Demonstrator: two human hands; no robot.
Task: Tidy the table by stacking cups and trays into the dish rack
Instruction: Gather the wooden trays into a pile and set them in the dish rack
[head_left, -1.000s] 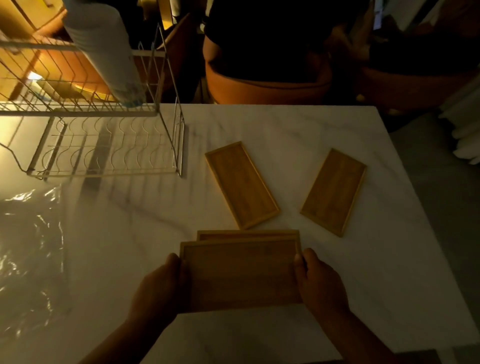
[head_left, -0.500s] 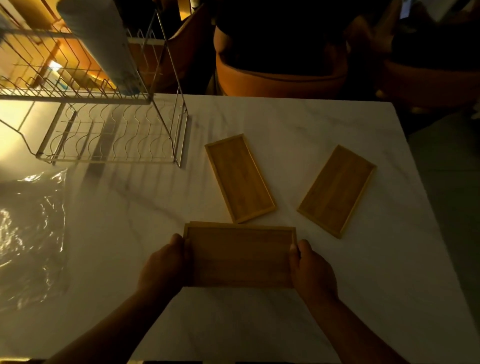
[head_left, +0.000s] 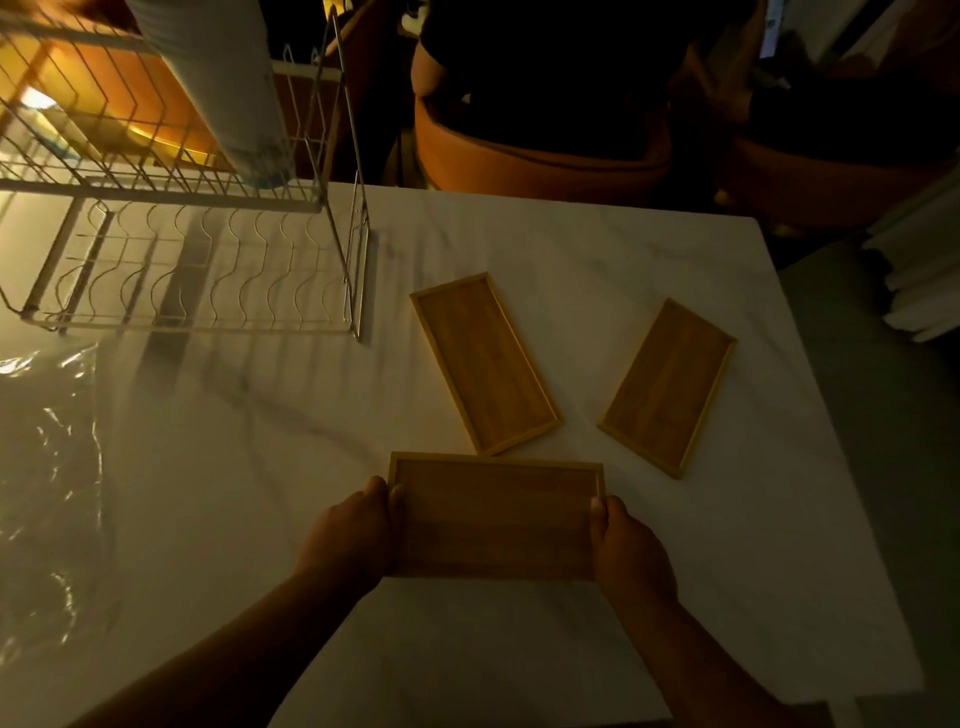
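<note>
At the left edge of the frame, a crinkled clear plastic sheet (head_left: 47, 467), flat on the white marbled counter (head_left: 545, 244). Upper left, a two-tier wire dish rack (head_left: 208, 270) standing on that counter; in its upper tier a tall pale stack of cups (head_left: 223, 88), tilted, running out of the top of the frame. Low centre, the left hand (head_left: 353, 535) curled round the left short end of the near tray (head_left: 493, 519), thumb on the rim, fingers hidden below. Wooden, rectangular, long side across the frame, hollow face up; resting on the counter or raised off it, impossible to tell. Just above, the middle tray (head_left: 485, 364), flat on the counter and slanted, lower corner just beside the near tray's far edge; touching or not, unclear. Then the right hand (head_left: 628, 551), gripping the near tray's right short end the same way. Right of centre, the right tray (head_left: 667, 387), flat, slanted the opposite way, apart from the other two. All three trays outside the dish rack.
</note>
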